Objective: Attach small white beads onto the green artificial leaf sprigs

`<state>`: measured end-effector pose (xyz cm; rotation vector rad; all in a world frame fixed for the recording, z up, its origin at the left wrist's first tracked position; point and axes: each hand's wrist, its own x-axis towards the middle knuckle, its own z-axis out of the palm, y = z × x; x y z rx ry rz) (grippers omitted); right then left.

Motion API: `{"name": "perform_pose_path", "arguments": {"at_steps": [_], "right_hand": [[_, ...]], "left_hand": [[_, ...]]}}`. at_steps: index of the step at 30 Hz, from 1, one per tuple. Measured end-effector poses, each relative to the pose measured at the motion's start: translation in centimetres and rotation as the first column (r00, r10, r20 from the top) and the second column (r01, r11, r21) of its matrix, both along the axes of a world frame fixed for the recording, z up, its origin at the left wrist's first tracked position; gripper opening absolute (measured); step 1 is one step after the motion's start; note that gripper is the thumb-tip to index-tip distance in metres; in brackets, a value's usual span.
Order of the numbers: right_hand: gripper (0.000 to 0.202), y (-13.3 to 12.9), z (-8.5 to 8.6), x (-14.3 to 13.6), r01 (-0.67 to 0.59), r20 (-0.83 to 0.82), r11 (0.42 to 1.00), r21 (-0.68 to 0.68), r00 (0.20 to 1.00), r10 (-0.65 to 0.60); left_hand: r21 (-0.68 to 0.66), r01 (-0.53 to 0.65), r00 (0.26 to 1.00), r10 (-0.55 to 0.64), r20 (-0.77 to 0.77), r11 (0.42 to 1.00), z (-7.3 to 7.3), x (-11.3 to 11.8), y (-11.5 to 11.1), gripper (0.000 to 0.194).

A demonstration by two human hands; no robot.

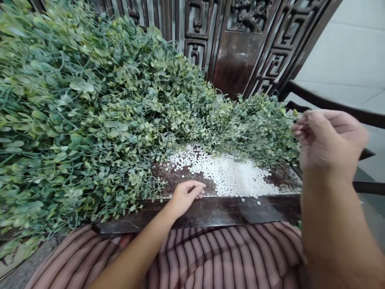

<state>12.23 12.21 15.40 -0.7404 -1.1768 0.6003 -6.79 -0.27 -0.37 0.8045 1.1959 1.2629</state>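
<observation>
My left hand (187, 195) rests at the bench's front edge, thumb and fingertips pinched together. Whatever it may hold is too small to make out. Just right of it lies a spread of small white plastic pieces (237, 174), round and bead-like. Raised at the right, my right hand (331, 138) has its fingers closed in a pinch, with a small green leafy sprig (295, 113) at the fingertips. Close beside that hand is a smaller clump of artificial greenery (261, 124), behind the white pieces.
A large heap of artificial greenery (81, 112) covers the left side. The dark wooden bench (210, 212) has a carved backrest (237, 56) and an armrest (333, 100) at the right. Striped cloth (222, 257) covers my lap against the front edge.
</observation>
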Motion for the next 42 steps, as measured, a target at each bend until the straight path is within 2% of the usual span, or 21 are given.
{"name": "perform_pose_path", "arguments": {"at_steps": [3,5,8,11,14,16,19,22,27,30,33,36,39,42], "right_hand": [[0.003,-2.7,-0.6,0.1,-0.058,0.072,0.998,-0.017,0.996,0.06],[0.004,-4.2,-1.4,-0.1,-0.191,0.149,0.978,-0.087,0.968,0.203],[0.004,-5.7,-2.8,-0.7,-0.394,0.299,0.882,-0.259,0.835,0.462],[0.007,-6.2,-4.3,-1.7,-0.483,0.307,0.771,-0.416,0.723,0.618],[0.015,-6.1,-5.8,-2.7,-0.534,0.217,0.68,-0.502,0.684,0.697],[0.02,-5.8,-6.9,-3.3,-0.539,0.156,0.657,-0.528,0.698,0.698],[0.024,-5.2,-8.2,-3.7,-0.505,0.096,0.664,-0.552,0.752,0.652],[0.021,-4.4,-8.7,-3.4,-0.453,0.099,0.7,-0.552,0.798,0.594],[0.011,-2.9,-8.2,-1.2,-0.312,0.094,0.832,-0.459,0.914,0.395],[0.009,-2.2,-7.7,0.0,-0.259,0.044,0.87,-0.419,0.951,0.305],[0.008,-2.0,-7.3,0.6,-0.271,-0.001,0.861,-0.429,0.954,0.3],[0.01,-2.1,-6.9,0.6,-0.318,0.007,0.831,-0.457,0.933,0.36],[0.011,-2.4,-6.7,0.4,-0.376,-0.018,0.801,-0.465,0.909,0.417],[0.012,-2.5,-6.5,0.5,-0.433,-0.091,0.766,-0.475,0.89,0.446]], "left_hand": [[0.014,-0.03,0.999,0.03,-0.025,0.999,-0.3,0.1,-0.1,0.022],[0.048,-0.084,0.995,0.087,-0.054,0.995,-0.6,0.3,-0.3,0.027],[0.115,-0.165,0.979,0.177,-0.098,0.98,-0.7,0.4,-0.6,0.048],[0.142,-0.186,0.973,0.202,-0.108,0.972,-0.5,0.5,-0.8,0.061],[0.105,-0.158,0.978,0.17,-0.119,0.982,-0.1,0.5,-0.9,0.051],[0.06,-0.13,0.984,0.137,-0.117,0.99,0.1,0.4,-0.8,0.041],[0.02,-0.172,0.981,0.174,-0.092,0.985,0.2,0.2,-0.7,0.035],[-0.023,-0.211,0.974,0.208,-0.086,0.977,0.7,-0.1,-0.9,0.03],[-0.084,-0.209,0.978,0.21,0.001,0.974,2.7,-1.4,-1.1,0.031],[-0.111,-0.237,0.959,0.251,0.134,0.965,3.9,-2.7,-1.1,0.033],[-0.115,-0.279,0.913,0.3,0.275,0.953,4.9,-4.0,-1.0,0.031],[-0.092,-0.342,0.865,0.351,0.359,0.935,5.6,-5.0,-1.0,0.024],[-0.05,-0.401,0.837,0.388,0.386,0.915,6.2,-5.9,-1.2,0.024],[-0.015,-0.395,0.854,0.374,0.362,0.918,6.4,-6.5,-1.5,0.029]]}}
